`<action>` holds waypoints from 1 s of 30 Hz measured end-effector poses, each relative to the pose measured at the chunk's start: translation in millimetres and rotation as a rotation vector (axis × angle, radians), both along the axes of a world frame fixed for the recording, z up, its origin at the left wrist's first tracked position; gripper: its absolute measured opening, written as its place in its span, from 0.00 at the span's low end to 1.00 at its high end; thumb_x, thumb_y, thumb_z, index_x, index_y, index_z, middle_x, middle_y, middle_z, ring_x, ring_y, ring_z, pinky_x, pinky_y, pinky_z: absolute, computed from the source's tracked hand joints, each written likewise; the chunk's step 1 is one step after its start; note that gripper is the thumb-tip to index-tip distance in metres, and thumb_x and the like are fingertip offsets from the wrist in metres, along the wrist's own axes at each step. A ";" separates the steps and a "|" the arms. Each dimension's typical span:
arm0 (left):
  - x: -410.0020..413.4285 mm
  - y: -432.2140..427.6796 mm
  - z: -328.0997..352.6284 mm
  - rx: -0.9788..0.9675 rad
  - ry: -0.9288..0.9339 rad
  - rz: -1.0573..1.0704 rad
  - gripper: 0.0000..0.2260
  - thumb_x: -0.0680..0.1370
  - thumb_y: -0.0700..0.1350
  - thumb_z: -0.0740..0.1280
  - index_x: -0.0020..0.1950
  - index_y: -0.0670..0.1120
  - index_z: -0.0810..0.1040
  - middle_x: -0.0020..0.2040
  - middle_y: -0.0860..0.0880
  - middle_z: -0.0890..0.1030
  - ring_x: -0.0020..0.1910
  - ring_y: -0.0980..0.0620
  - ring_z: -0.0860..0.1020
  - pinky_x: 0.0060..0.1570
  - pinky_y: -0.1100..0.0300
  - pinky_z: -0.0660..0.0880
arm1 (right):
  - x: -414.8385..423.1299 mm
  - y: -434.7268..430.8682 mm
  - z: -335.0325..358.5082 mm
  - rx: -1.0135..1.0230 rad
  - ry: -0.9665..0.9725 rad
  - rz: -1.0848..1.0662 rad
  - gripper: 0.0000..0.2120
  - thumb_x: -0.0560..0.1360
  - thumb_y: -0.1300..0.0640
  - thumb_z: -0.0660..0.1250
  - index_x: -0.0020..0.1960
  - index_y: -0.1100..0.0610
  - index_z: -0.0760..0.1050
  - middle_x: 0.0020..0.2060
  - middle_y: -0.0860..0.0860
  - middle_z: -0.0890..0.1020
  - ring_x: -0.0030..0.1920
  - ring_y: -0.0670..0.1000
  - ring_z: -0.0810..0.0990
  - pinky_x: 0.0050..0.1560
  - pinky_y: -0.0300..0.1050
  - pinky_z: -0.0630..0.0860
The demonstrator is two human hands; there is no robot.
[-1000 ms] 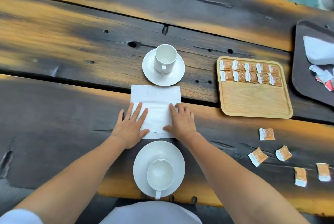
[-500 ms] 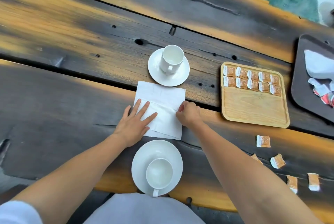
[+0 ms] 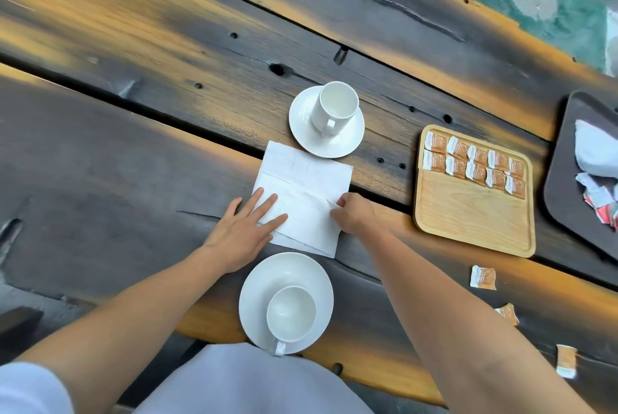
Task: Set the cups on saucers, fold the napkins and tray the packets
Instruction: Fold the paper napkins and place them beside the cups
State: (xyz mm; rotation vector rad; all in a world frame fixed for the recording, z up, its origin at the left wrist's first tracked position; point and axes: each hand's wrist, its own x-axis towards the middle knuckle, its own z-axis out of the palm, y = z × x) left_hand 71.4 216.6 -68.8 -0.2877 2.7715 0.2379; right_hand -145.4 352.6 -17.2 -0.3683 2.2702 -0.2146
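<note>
**ENTRY: napkin (image 3: 301, 186)**, white, qty 1 in view. Lies flat on the desk (image 3: 133, 153) btwn the two saucers. The layered near edge suggests it's already folded once.

**CHANGE:** 1 sec ago both hands lie flat on the napkin. Now the right hand (image 3: 354, 213) is curled at the napkin's right edge, thumb & fingers pinching a small corner flap that stands up off the sheet. The left hand (image 3: 245, 229) is as before: fingers straight & spread, palm down on the napkin's left part, gripping nothing, just pinning it. Cups, saucers & trays sit as before.

**MEANING (est.):** pressing of the last crease is over and the next fold is starting, prob. right side carried over to the left. Napkin step is in progress, not done.

**COUNTS:**
- Cups: 2. Far cup (image 3: 336, 106) stands upright on far saucer (image 3: 337, 148). Near cup (image 3: 291, 313) stands upright on near saucer (image 3: 267, 273). Cup step looks complete.
- Saucers: 2.
- Wooden tray (image 3: 475, 213): 1.
- Trayed packets (image 3: 475, 163): 10, in two rows of 5 along the tray's far side.
- Loose packets (image 3: 482, 276): 3 seen on the desk, right of the right arm, 1 partly hidden by it. More may lie behind the arm, can't tell. Packet step is unfinished.
- Dark tray (image 3: 561, 159): 1, at the right edge, w/ crumpled white paper & red/white scraps, no. unclear.
</note>
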 end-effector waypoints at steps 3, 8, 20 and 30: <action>7.4 2.6 -2.2 0.006 -0.009 0.014 0.23 0.83 0.55 0.49 0.78 0.60 0.49 0.82 0.47 0.44 0.79 0.43 0.38 0.73 0.41 0.48 | 2.3 -3.9 4.9 -0.030 -0.031 -0.063 0.04 0.70 0.61 0.62 0.37 0.55 0.73 0.34 0.52 0.81 0.39 0.54 0.79 0.36 0.43 0.74; 9.3 2.9 -0.8 0.020 -0.007 0.026 0.23 0.84 0.55 0.48 0.78 0.61 0.48 0.81 0.47 0.43 0.79 0.44 0.38 0.73 0.41 0.48 | 5.1 -13.3 16.8 -0.137 -0.145 -0.187 0.02 0.73 0.62 0.64 0.42 0.57 0.75 0.31 0.52 0.82 0.29 0.49 0.81 0.28 0.39 0.75; 15.0 2.1 7.5 0.070 0.012 0.081 0.22 0.84 0.54 0.48 0.79 0.60 0.49 0.81 0.48 0.43 0.79 0.44 0.38 0.74 0.42 0.48 | 20.6 -62.0 43.6 -0.170 -0.165 -0.192 0.06 0.74 0.63 0.66 0.39 0.57 0.71 0.33 0.53 0.83 0.30 0.51 0.82 0.31 0.41 0.77; 33.6 0.5 6.2 0.096 0.052 0.160 0.19 0.84 0.54 0.50 0.74 0.55 0.62 0.82 0.48 0.49 0.80 0.43 0.43 0.74 0.42 0.52 | 35.2 -91.1 39.8 -0.194 -0.237 -0.153 0.04 0.74 0.62 0.65 0.41 0.58 0.73 0.33 0.53 0.84 0.28 0.51 0.82 0.29 0.41 0.77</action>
